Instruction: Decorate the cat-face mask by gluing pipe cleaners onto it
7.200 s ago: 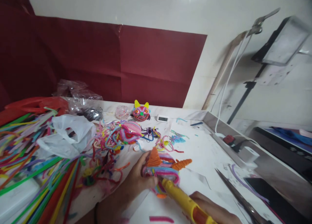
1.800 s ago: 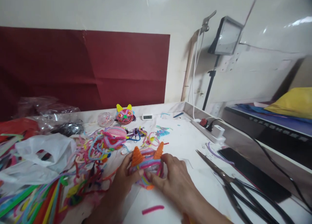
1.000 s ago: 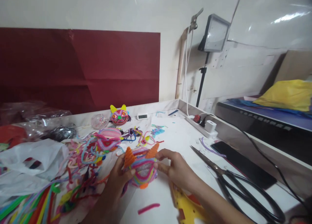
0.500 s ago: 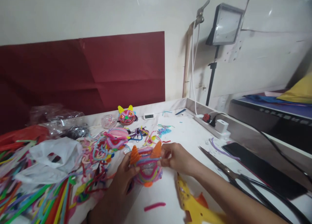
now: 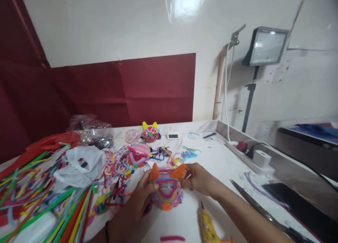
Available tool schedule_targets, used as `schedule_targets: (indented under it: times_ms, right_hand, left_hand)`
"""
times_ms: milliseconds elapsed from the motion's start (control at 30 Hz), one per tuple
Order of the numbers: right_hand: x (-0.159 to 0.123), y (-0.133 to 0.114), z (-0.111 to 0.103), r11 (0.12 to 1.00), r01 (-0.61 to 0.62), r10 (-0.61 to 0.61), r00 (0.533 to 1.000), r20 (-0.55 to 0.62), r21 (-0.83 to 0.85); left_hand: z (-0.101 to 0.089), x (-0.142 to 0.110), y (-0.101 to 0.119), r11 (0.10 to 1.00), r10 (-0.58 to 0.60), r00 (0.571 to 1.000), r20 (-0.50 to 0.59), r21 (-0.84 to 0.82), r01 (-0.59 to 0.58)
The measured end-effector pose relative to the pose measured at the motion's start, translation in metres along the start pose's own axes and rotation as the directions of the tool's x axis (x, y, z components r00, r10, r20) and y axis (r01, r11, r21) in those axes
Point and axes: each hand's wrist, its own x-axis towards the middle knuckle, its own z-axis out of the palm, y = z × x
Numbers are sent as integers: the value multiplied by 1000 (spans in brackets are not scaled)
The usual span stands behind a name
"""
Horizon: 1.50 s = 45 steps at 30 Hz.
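Note:
A round clear ball wrapped in rows of coloured pipe cleaners (image 5: 167, 197) is held between both hands, above the table. It carries two orange ears on top and a small orange piece low on its front; a clear patch shows in the middle. My left hand (image 5: 144, 191) grips its left side, thumb on the front. On the opposite side, my right hand (image 5: 196, 179) pinches beside the right orange ear (image 5: 178, 171). Below the right forearm lies a yellow glue gun (image 5: 207, 222). A short magenta pipe cleaner piece (image 5: 173, 238) rests at the near edge.
Loose pipe cleaners (image 5: 66, 218) and a white plastic bag (image 5: 81, 165) pile up at left. Behind stands a finished cat-faced ball (image 5: 150, 133) beside a small digital display (image 5: 173, 135). Scissors (image 5: 261, 209), a phone (image 5: 295, 207) and a power strip (image 5: 260, 167) lie at right.
The view has swung left and up, so everything sits further right and lower. The ball stays in both hands, with its front tipped slightly differently.

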Motion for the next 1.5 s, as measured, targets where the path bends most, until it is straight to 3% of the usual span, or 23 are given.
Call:
schedule_targets:
  times_ms: [100,200,267,367,400,467,767,1033,1500]
  right_hand:
    - [1,0,2,997,-24,22,999,32,74]
    - [2,-1,4,992,-23,19,999,40,124]
    - [3,-1,4,989,-16,11,999,41,146]
    - [6,-3,5,987,-10,3,999,45,162]
    - [7,-3,6,987,-12,5,999,48,163]
    - [7,-4,7,987,-21,12,999,52,161]
    - [5,-11,10,989,-72,70,997,21,130]
    - [6,-11,11,992,-100,99,995,17,83]
    - [0,-13,11,992,-102,102,995,-3,78]
  left_hand:
    - [0,-2,-2,997,-13,999,-30,-75,11]
    - [0,8,4,944,-166,983,-73,-299,137]
    - [3,21,12,804,-359,932,-59,-527,276]
    - [11,42,20,702,-452,891,-46,-634,323]
    - [14,47,21,622,-517,855,-37,-702,346]
    - [16,54,22,564,-566,823,-43,-748,348]
    - [7,61,17,563,-538,842,-47,-764,316]
    - [10,62,10,541,-557,825,-98,-796,271]
    - [13,59,26,492,-540,837,-89,-840,229]
